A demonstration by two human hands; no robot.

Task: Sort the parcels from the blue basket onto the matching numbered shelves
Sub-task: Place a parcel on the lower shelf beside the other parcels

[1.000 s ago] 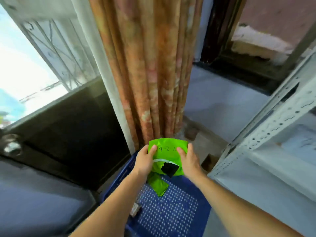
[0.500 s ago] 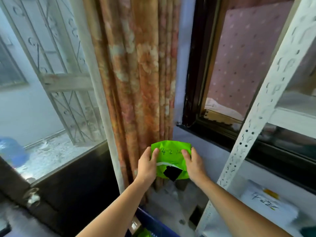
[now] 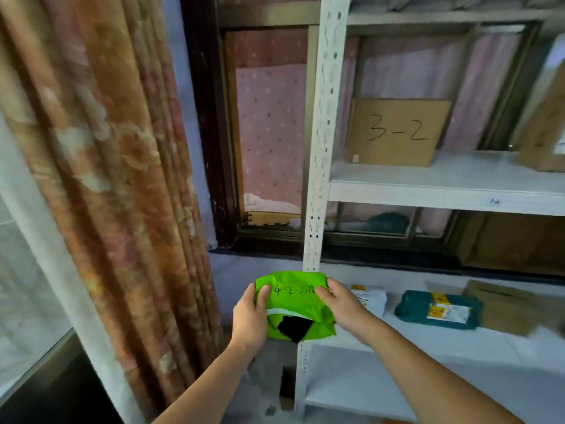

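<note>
left hand (image 3: 249, 319) and right hand (image 3: 342, 304) each grip a side of the green parcel (image 3: 298, 304), fingers curled on it, marked 4-2, held in front of the white shelf post (image 3: 321, 148) | lower shelf (image 3: 428, 338): white packet (image 3: 371, 298), teal parcel (image 3: 437, 309) | upper shelf (image 3: 443, 188): cardboard box (image 3: 394, 133) marked 3-2 | left: curtain (image 3: 107, 179)

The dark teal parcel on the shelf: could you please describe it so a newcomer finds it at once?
Start at the white metal rack and find the shelf below the cardboard box marked 3-2. The dark teal parcel lies there between a white parcel and flat cardboard; it alone is teal with a yellow label.
</note>
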